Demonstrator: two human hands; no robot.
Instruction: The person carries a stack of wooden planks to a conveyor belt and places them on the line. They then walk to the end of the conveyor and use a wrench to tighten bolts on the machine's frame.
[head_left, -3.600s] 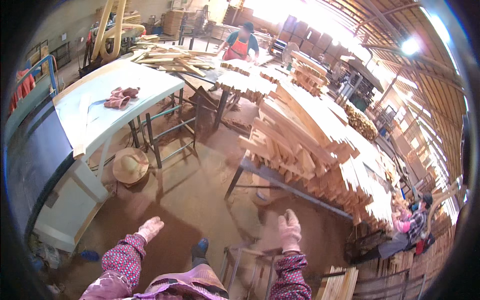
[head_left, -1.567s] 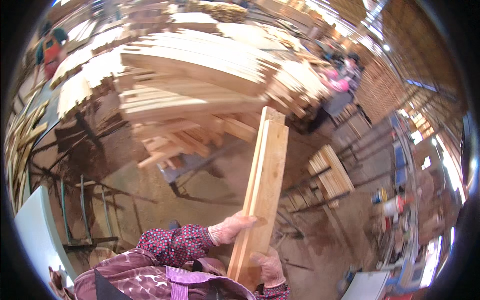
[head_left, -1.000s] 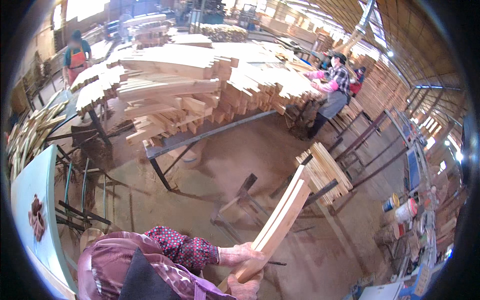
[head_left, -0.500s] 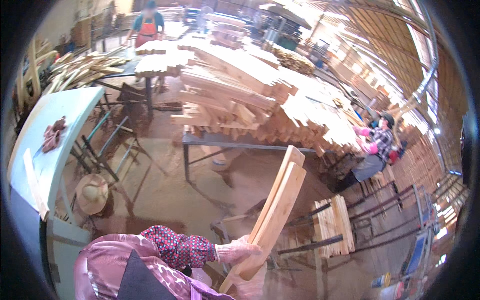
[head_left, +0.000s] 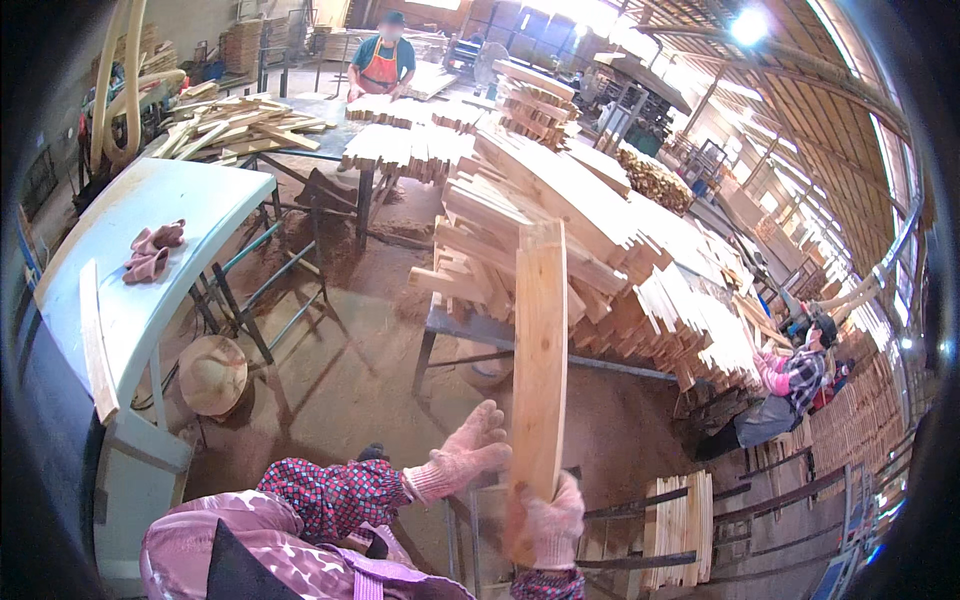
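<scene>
A long pale wooden board (head_left: 540,350) stands nearly upright in front of me. My right hand (head_left: 552,520), in a pale knitted work glove, grips it near its lower end. Whether a second board lies behind it, I cannot tell. Just left of the board is my gloved left hand (head_left: 465,458), fingers apart and holding nothing. Beyond the board, a big stack of cut boards (head_left: 590,240) covers a metal-framed table (head_left: 470,325).
At left is a pale blue-white table (head_left: 210,195) with crumpled pink gloves (head_left: 152,250) and a wood strip (head_left: 96,340). A straw hat (head_left: 212,375) sits below it. Boards lie on a metal rack (head_left: 680,525) at lower right. Two people (head_left: 384,65) work farther off.
The boards have swung from a rightward slant to nearly upright. My left hand has let go and moved up and left of them. The view has shifted too.
</scene>
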